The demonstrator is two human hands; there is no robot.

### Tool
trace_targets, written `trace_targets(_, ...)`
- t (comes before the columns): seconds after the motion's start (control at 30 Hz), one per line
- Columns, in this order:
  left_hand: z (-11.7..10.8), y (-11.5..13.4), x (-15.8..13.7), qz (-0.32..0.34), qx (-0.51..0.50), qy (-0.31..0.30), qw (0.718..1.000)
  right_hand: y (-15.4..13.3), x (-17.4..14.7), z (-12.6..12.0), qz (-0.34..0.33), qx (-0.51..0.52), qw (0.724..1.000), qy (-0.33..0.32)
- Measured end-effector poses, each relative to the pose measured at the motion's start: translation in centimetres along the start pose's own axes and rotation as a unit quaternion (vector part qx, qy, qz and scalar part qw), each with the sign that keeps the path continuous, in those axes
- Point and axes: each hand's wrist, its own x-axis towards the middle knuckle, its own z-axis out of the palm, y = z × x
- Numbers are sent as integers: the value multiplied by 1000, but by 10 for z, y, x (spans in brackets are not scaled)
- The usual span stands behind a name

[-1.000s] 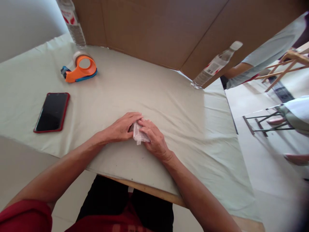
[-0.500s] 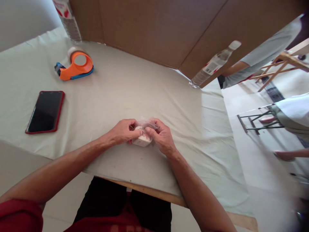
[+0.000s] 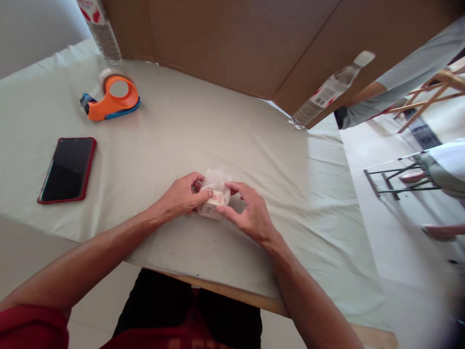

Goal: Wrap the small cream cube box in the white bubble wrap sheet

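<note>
A small whitish box (image 3: 209, 210) with a barcode on its near side rests on the cloth in front of me, with thin clear plastic wrap (image 3: 218, 178) around it and standing up behind it. My left hand (image 3: 187, 194) grips the box's left side, its thumb lying on the top. At the right side is my right hand (image 3: 249, 208), thumb at the near corner and forefinger at the far edge against the plastic, with a gap between them. Something red shows under the left fingers, too small to make out.
A phone in a red case (image 3: 67, 169) lies at left, below an orange tape dispenser (image 3: 115, 99). Water bottles stand at the back left (image 3: 103, 36) and right (image 3: 323, 99), by a cardboard partition (image 3: 225, 43). Beyond the table's right edge are people and a folding stool (image 3: 403, 182).
My right hand has loosened its bunched pinch on the plastic, and thumb and forefinger have spread along the box. The plastic stands up more behind it. My left thumb stays on the box.
</note>
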Motion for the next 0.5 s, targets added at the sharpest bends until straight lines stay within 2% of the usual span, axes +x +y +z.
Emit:
trace_targets(0.1, 2, -2, -2, 87, 85, 124, 985, 0, -5, 10, -56, -59, 997, -3)
trace_targets(0.17, 3, 0, -5, 140, 105, 167, 970, 3, -6, 13, -65, -63, 996, 2)
trace_targets(0.27, 3, 3, -8, 150, 81, 122, 978, 6, -6, 12, -51, -36, 998, -8)
trace_targets(0.4, 1, 6, -8, 80, 46, 48, 995, 6, -4, 9, 12, 12, 999, -31)
trace_targets(0.5, 2, 6, -8, 69, 29, 14, 997, 4, -3, 8, 43, 52, 997, -47)
